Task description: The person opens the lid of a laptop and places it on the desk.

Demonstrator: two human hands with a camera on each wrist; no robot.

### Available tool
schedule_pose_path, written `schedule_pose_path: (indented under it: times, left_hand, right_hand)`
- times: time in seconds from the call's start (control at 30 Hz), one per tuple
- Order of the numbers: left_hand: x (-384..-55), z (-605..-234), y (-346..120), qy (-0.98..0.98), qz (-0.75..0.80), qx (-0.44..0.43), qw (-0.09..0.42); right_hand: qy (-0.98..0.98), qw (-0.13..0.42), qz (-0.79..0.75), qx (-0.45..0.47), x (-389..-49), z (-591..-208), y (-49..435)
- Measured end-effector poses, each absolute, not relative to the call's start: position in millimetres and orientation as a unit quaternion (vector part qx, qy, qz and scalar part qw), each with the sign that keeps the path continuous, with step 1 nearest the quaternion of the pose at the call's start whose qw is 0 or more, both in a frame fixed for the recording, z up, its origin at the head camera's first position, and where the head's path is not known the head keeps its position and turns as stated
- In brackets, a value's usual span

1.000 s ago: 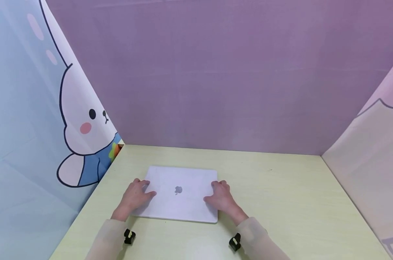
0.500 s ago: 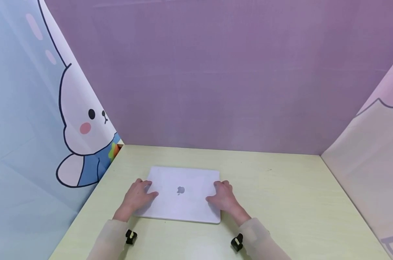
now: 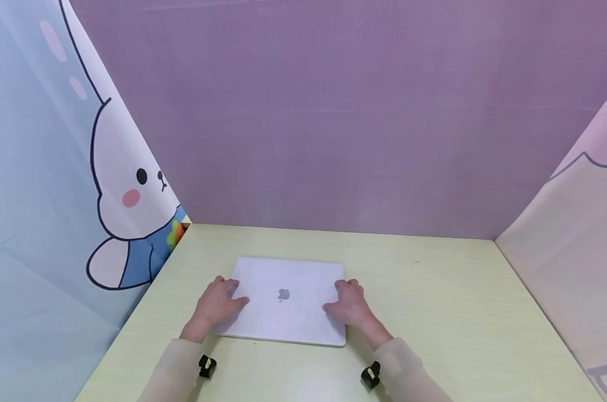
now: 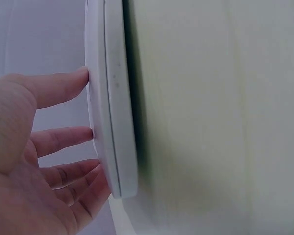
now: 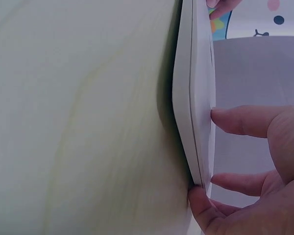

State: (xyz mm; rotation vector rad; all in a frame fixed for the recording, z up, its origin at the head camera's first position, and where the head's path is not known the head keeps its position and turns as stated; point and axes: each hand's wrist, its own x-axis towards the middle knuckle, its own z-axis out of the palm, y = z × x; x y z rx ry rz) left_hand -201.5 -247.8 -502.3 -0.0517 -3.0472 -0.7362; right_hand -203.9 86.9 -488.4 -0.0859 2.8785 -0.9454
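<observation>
A closed silver laptop [image 3: 295, 315] lies flat on the pale table, its apple logo facing up. My left hand [image 3: 217, 304] holds it at the left side, thumb on the lid and the other fingers along the edge. On the right side my right hand [image 3: 355, 304] holds it in the same way. In the left wrist view the thumb [image 4: 61, 89] and a finger touch the lid of the laptop [image 4: 100, 112], with other fingers at its side. A fingertip [image 5: 200, 198] of the right hand sits at the laptop's lower side edge in the right wrist view.
The pale yellow-green table [image 3: 459, 312] runs back to a purple cloth [image 3: 333, 111]. A blue cloth with a rabbit print [image 3: 37, 223] borders the left, a pink and white cloth [image 3: 574, 268] the right. Small black devices [image 3: 207, 366] sit at both sleeves.
The laptop has slid a little to the right along the table, both hands moving with it. Their hold on its sides looks the same.
</observation>
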Motion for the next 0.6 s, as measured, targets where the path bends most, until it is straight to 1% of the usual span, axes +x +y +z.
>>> schedule_pose_path:
  times: [0.2, 0.6]
  left_hand:
    - [-200.6, -500.3, -244.6, -0.972, -0.236, -0.021, 0.004]
    - [-199.4, -499.1, -238.6, -0.97, -0.241, -0.02, -0.012]
  right_hand:
    - [0.95, 0.059, -0.305, -0.028, -203.6, -487.1, 90.5]
    - [0.95, 0.066, -0.304, -0.027, -202.8, -485.3, 99.9]
